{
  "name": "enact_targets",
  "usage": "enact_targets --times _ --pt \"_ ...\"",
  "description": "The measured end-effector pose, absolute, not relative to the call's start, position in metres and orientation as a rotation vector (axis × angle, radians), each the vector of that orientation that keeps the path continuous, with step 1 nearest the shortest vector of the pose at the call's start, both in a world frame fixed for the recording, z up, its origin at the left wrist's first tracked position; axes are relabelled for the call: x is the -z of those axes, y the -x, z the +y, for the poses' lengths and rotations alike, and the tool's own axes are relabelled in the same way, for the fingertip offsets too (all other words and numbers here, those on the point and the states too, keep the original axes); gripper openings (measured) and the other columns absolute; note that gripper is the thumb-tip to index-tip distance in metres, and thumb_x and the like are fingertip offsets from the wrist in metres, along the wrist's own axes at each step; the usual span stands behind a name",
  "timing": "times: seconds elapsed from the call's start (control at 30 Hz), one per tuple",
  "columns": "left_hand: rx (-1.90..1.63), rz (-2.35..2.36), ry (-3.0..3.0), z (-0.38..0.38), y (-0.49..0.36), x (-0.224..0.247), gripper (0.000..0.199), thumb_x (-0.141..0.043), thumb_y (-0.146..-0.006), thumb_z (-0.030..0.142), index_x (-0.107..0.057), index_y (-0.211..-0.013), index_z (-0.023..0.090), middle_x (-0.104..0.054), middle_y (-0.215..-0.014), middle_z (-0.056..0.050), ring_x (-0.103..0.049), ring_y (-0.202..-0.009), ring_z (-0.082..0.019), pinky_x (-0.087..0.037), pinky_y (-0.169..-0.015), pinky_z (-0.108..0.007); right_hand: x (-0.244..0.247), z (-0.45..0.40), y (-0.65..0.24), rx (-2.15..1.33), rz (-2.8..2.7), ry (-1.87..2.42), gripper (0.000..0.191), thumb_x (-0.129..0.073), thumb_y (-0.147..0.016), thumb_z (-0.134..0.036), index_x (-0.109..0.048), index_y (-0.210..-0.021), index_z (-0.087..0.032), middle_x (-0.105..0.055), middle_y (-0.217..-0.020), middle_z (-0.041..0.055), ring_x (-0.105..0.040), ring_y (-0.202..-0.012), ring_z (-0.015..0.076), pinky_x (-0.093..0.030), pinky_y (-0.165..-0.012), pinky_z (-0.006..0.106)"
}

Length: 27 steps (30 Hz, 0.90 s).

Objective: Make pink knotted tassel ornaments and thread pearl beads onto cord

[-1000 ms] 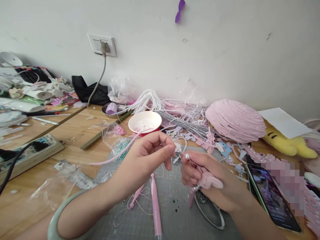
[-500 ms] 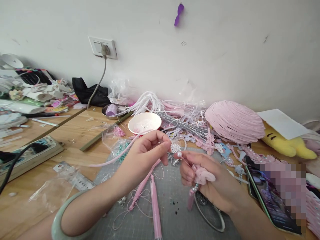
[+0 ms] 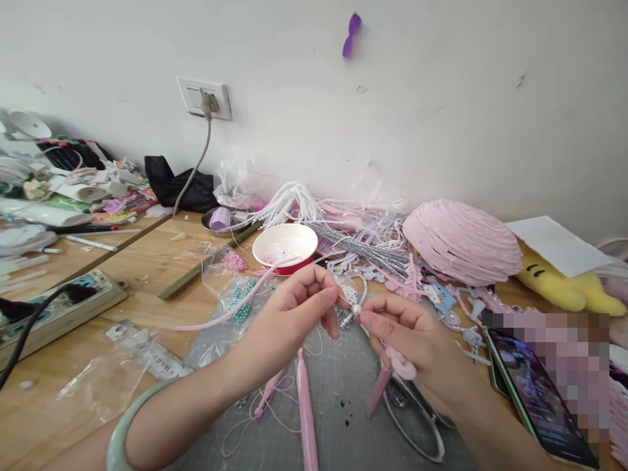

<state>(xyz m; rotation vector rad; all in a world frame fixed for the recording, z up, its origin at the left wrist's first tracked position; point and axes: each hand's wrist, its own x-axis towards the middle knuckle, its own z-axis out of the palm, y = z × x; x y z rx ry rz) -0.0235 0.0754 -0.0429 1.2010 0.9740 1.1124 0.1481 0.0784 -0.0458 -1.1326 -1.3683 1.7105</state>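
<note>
My left hand (image 3: 299, 304) is closed in a pinch on a thin thread, its thumb against the forefinger. Just off those fingertips is a white pearl bead (image 3: 356, 309), which the thumb and forefinger of my right hand (image 3: 412, 330) touch from the other side. My right hand is also closed around a pink fuzzy charm (image 3: 402, 364), partly hidden by the palm, with a short pink tassel (image 3: 379, 391) hanging below. Scissors (image 3: 417, 428) lie under that hand on the grey cutting mat (image 3: 338, 438). A long pink tassel (image 3: 307, 418) rests between my forearms.
A white-and-red bowl (image 3: 285, 267) stands behind my left hand. Bagged beads (image 3: 243, 301), silver stems (image 3: 366, 245) and a pink domed bundle (image 3: 461, 242) crowd the back. A phone (image 3: 540, 399) lies at right, a power strip (image 3: 63, 314) at left.
My right thumb and forefinger have moved up onto the pearl bead. The charm has turned and is more covered by my right hand. The camera view has shifted slightly.
</note>
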Motion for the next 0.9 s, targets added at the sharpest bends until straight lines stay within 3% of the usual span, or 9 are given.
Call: enact_targets --times 0.27,0.53,0.9 --pt "-1.061 0.916 -1.404 0.0731 0.0247 0.0512 0.008 -0.058 -0.080 0.019 -0.052 -0.086 0.018 -0.054 -0.075 0.003 -0.052 -0.064 -0.010 -0.042 -0.059 -0.022 0.0514 0.0819 -0.1519 -1.708 -1.376 1.216 0.028 -0.067 -0.072 -0.049 -0.063 -0.080 -0.022 -0.040 -0.040 -0.0085 -0.036 -0.031 0.0055 -0.030 -0.028 0.016" --pt "-1.092 0.929 -1.500 0.0749 0.0237 0.0500 0.004 -0.059 -0.080 0.017 -0.059 -0.084 0.016 -0.060 -0.072 0.002 -0.057 -0.065 -0.010 -0.045 -0.061 -0.021 0.0456 0.0793 -0.1506 -1.688 -1.414 1.301 0.031 -0.064 -0.073 -0.051 -0.064 -0.083 -0.022 -0.036 -0.036 -0.0093 -0.033 -0.028 0.0068 -0.040 -0.026 0.022" --pt "-1.010 0.943 -1.354 0.0754 0.0222 0.0481 0.010 -0.058 -0.082 0.022 -0.063 -0.077 0.014 -0.060 -0.060 0.004 -0.056 -0.059 -0.008 -0.043 -0.058 -0.017 0.0445 0.0782 -0.1505 -1.660 -1.401 1.242 0.031 -0.064 -0.074 -0.050 -0.062 -0.071 -0.019 -0.044 -0.045 -0.0065 -0.044 -0.036 0.0082 -0.047 -0.030 0.023"
